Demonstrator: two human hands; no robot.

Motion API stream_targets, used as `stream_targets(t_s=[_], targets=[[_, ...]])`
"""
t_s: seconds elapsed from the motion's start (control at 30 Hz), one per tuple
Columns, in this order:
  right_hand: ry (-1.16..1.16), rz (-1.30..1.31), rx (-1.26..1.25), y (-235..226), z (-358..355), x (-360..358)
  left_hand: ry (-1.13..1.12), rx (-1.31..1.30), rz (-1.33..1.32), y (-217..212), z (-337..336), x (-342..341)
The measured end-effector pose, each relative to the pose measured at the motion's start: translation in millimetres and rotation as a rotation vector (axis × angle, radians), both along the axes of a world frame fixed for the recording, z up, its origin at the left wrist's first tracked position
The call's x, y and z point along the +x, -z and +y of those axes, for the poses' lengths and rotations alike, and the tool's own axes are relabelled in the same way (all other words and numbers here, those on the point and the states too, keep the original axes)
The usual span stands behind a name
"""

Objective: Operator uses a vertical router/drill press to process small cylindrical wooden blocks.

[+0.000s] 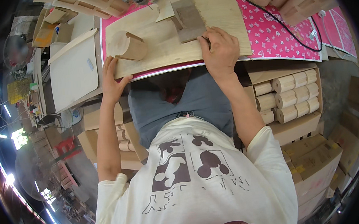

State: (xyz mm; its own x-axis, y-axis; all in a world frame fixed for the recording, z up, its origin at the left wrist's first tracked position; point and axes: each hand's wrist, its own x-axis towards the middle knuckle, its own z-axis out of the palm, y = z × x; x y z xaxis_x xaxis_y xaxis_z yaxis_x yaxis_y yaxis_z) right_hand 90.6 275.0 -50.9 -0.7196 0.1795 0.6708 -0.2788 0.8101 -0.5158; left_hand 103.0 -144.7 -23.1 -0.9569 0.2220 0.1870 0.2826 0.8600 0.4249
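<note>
A light plywood board [162,50] lies across the pink patterned table. On its left part stands a pale wooden cylinder [135,48] with a cut-out side. My left hand [113,81] rests at the board's near left edge, close to the cylinder, with fingers stretched and thumb apart. A flat brown board [191,17] lies farther right, with an upright pale wooden piece [166,9] at its left side. The curled fingers of my right hand [221,51] close on the brown board's near right corner; their undersides are hidden.
A black cable [273,18] curves over the pink tabletop [262,39] at the right. Slotted wooden pieces [309,1] stand at the far right and far left. Below the table, an open carton [286,127] holds several wooden cylinders. Another board-topped surface [75,73] adjoins on the left.
</note>
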Motion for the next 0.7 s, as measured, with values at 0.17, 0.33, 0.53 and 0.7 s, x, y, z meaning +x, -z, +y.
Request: stream_targets(t_s=[0.17, 0.33, 0.53, 0.7], targets=[[-0.065, 0.033, -0.018, 0.0, -2.5, -2.4, -0.055, 0.016, -0.014, -0.3, -5.4, 3.1], [-0.039, -0.059, -0.073, -4.0, 2.3, -4.2, -0.049, -0.028, -0.015, -2.8, -0.9, -2.2], [-0.053, -0.077, -0.020, -3.9, 4.1, -2.4, -0.084, 0.056, -0.145, -23.7, 2.9, -3.8], [-0.097, -0.102, 0.078, -3.9, 5.9, -2.5, -0.208, 0.191, -0.263, -52.9, 23.7, -8.3]])
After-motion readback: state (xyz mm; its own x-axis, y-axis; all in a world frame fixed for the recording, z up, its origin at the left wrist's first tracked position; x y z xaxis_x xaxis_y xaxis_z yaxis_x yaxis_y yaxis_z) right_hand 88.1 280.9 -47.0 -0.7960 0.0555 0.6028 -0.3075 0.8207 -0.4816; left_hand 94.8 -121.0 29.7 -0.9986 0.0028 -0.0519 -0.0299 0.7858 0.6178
